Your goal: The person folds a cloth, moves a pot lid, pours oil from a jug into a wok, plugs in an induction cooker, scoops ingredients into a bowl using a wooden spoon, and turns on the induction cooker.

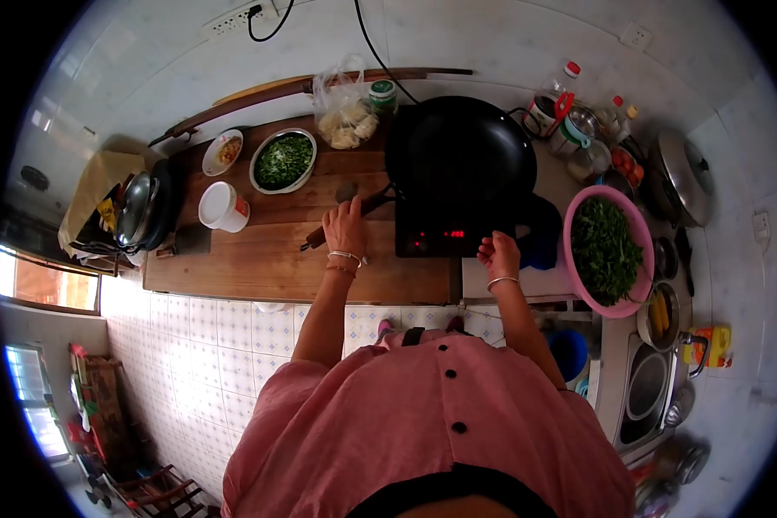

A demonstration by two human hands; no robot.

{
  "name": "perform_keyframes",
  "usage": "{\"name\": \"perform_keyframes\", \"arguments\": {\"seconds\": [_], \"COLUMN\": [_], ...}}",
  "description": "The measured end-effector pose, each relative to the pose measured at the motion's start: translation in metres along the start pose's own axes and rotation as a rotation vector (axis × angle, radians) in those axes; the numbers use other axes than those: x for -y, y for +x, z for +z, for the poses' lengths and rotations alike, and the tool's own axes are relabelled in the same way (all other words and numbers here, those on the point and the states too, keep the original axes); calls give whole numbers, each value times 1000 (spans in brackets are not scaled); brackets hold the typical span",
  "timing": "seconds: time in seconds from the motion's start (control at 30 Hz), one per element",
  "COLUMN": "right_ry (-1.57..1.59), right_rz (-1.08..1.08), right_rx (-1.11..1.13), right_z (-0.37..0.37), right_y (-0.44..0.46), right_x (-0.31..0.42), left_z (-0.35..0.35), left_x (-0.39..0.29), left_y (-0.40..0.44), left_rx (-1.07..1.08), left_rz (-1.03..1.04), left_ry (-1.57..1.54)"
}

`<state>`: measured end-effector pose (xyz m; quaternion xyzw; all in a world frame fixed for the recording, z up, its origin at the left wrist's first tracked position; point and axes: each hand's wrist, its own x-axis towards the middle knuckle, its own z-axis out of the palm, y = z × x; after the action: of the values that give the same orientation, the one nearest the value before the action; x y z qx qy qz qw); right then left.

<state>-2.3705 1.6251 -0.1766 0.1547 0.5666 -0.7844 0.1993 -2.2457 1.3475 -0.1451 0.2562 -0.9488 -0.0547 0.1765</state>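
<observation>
A black wok [459, 151] stands on a black induction cooker [423, 237] with red lit digits. Its long wok handle [376, 202] points toward the left front. My left hand [345, 228] is closed over this handle, and the handle's tip sticks out beyond it. At the cooker's front right edge, my right hand [499, 256] has its fingers curled in, with nothing visible in them. Just beside it lies a dark cloth-like bundle [540, 233]. Inside the wok I see only a dark, shiny surface.
On the wooden counter [319, 281] are a bowl of chopped greens [283, 161], a small bowl [224, 153], a white tub [224, 207], a cleaver [190, 240] and a plastic bag [345, 116]. To the right are a pink basin [574, 274] of leafy greens, bottles and a sink [646, 388].
</observation>
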Motion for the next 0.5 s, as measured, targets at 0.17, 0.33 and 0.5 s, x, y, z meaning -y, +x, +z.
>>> {"name": "perform_keyframes", "arguments": {"seconds": [0.17, 0.33, 0.5], "right_ry": [13, -19, -25], "right_rz": [42, 36, 89], "right_rx": [44, 79, 122], "right_z": [3, 5, 11], "right_y": [-4, -6, -10], "right_x": [-11, -16, -20], "left_z": [-6, -10, -1], "left_x": [-2, -6, -5], "left_y": [6, 8, 4], "left_rx": [-72, -22, -89], "left_rz": [54, 23, 10], "left_ry": [-28, -6, 4]}}
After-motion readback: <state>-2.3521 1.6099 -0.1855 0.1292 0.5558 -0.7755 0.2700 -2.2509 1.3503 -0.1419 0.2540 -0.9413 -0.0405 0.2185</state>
